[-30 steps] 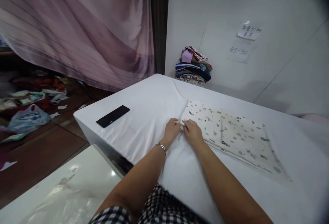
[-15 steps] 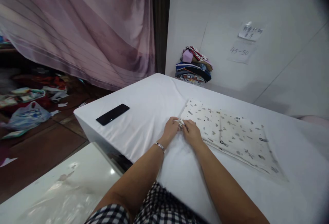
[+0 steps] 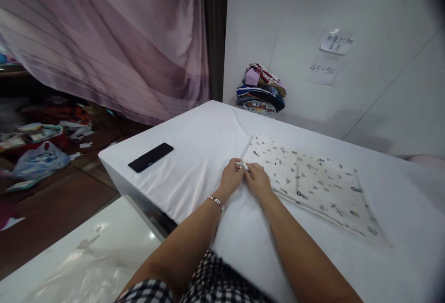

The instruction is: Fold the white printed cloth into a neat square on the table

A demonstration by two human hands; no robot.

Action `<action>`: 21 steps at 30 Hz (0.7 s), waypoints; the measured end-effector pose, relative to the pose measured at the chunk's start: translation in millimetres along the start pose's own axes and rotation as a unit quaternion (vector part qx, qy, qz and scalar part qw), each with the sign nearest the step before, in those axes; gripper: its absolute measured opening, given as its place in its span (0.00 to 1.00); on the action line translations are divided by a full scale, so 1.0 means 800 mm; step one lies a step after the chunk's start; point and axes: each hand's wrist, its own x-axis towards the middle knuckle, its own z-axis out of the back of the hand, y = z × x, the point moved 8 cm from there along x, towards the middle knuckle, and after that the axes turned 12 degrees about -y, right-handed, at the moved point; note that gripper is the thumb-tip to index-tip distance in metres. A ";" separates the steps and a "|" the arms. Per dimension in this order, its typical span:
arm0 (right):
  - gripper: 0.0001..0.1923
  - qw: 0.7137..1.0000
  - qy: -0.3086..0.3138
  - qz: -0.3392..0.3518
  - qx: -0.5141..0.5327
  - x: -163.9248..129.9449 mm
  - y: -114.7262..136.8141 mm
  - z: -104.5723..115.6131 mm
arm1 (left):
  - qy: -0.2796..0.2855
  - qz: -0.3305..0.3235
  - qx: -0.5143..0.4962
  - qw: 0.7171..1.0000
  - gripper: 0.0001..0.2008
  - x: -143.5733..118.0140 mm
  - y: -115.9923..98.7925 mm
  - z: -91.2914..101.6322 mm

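Note:
A folded off-white cloth (image 3: 314, 180) with a scattered print of small leaves and dark figures lies flat on the white-covered table (image 3: 194, 131). At its near left corner my left hand (image 3: 231, 176) is closed, thumb and fingers pinching a bunched white bit of the fabric. Close beside it, my right hand (image 3: 257, 180) pinches the same corner from the right, its fingers almost touching the left ones. The bunched part is small and partly covered by my fingers. The rest of the cloth stretches away to the right of my right hand.
A black phone (image 3: 150, 157) lies near the table's left edge. Folded fabrics (image 3: 260, 90) are stacked at the back by the wall. A white surface with clear plastic (image 3: 86, 270) stands at lower left. A pink curtain (image 3: 139, 38) hangs behind; bags (image 3: 41, 160) lie on the floor.
The pinched corner of the cloth shows a little more white between my fingers, which have shifted slightly. Both hands stay at the same corner; the view has moved a little.

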 end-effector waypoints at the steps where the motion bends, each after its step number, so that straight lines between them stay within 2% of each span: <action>1: 0.14 1.000 0.000 -0.001 0.001 0.000 0.000 0.000 | -0.003 -0.004 0.010 1.000 0.15 0.000 -0.001 0.001; 7: 0.15 0.999 -0.021 0.005 -0.029 0.002 0.000 0.009 | -0.017 0.054 -0.011 0.998 0.15 0.004 0.011 0.006; 12: 0.15 0.994 0.029 0.045 -0.095 0.000 0.015 0.001 | -0.027 0.065 -0.021 0.997 0.15 0.006 0.014 0.007; 16: 0.13 0.995 0.028 0.051 -0.080 -0.002 0.020 0.003 | -0.023 0.069 -0.042 0.996 0.15 0.006 0.015 0.006; 21: 0.13 0.999 0.008 0.016 -0.035 -0.002 0.007 0.005 | -0.009 0.079 -0.100 0.992 0.13 0.006 0.013 0.002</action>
